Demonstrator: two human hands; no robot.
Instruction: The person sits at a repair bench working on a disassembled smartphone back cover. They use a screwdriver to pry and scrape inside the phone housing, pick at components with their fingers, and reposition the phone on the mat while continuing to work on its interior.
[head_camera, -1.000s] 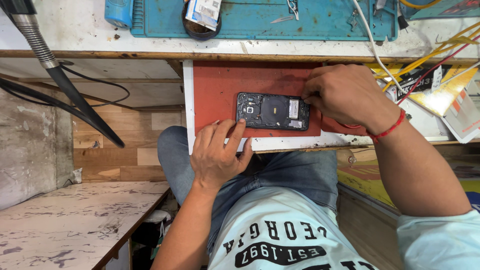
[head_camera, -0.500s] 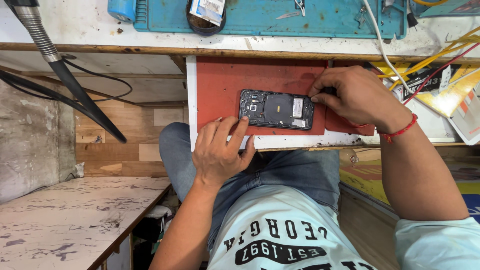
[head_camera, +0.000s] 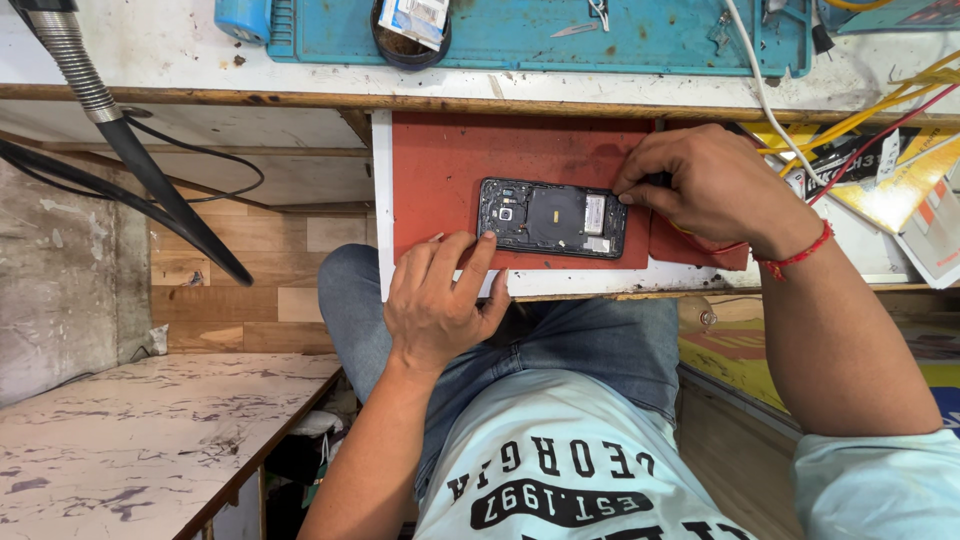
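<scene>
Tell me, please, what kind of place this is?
Probably a small phone repair bench. An opened phone, its back cover off, lies on a red work mat; a teal tool mat with tweezers sits behind it, and loose wires lie to the right.

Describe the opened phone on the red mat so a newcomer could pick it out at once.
Start at the long teal work mat along the top of the bench, then drop to the red rectangular mat on the white pull-out board below it. The black opened phone lies flat there between the left hand and right hand; unlike anything nearby, it shows a round dark coil in its exposed back.
</scene>
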